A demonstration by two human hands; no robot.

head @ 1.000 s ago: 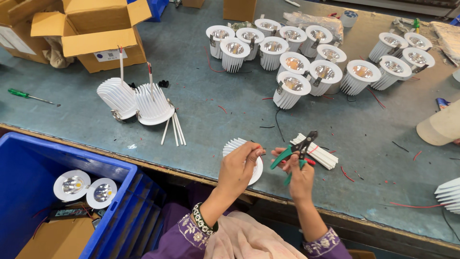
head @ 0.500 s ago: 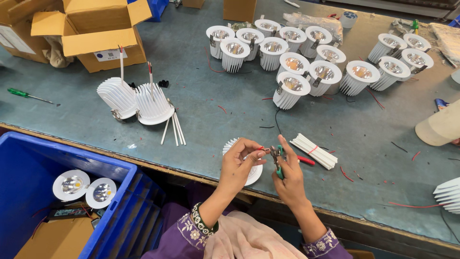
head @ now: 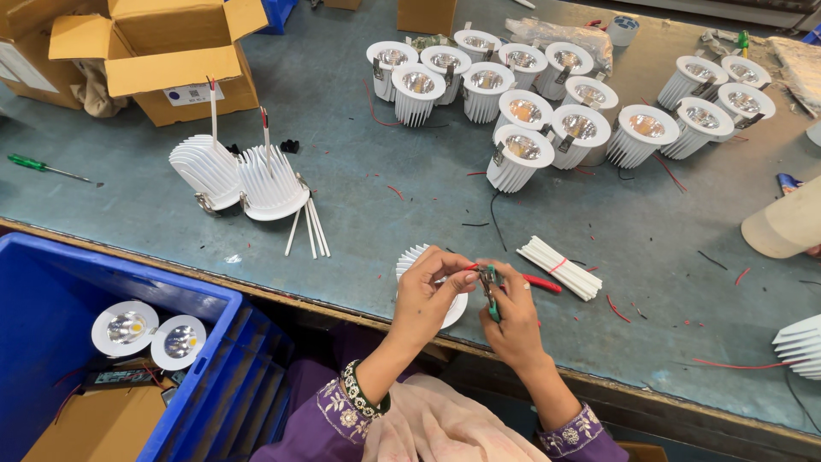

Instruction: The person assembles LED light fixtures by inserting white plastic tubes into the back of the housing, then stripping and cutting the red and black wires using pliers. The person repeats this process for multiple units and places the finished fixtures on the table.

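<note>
Your left hand (head: 430,287) is pinched closed on the end of a thin red wire (head: 469,268), fingers curled over the white finned lamp body (head: 416,259) lying at the table's (head: 359,205) near edge. Your right hand (head: 511,312) is wrapped shut round the green-handled cutters (head: 491,295), whose tip meets the wire right between your two hands. By the look of it you are trimming or stripping that wire end; the next move calls for a steady pinch and a light squeeze, so the cutters bite the sleeve and not the strands. Just right of your hands lie a bundle of white sleeves (head: 562,267) and a red-handled tool (head: 540,282). Further out stand finished lamps (head: 522,154), two upturned bodies (head: 239,175) and a blue crate (head: 60,291). The cutter jaws and the wire's far end are hidden by your fingers.
</note>
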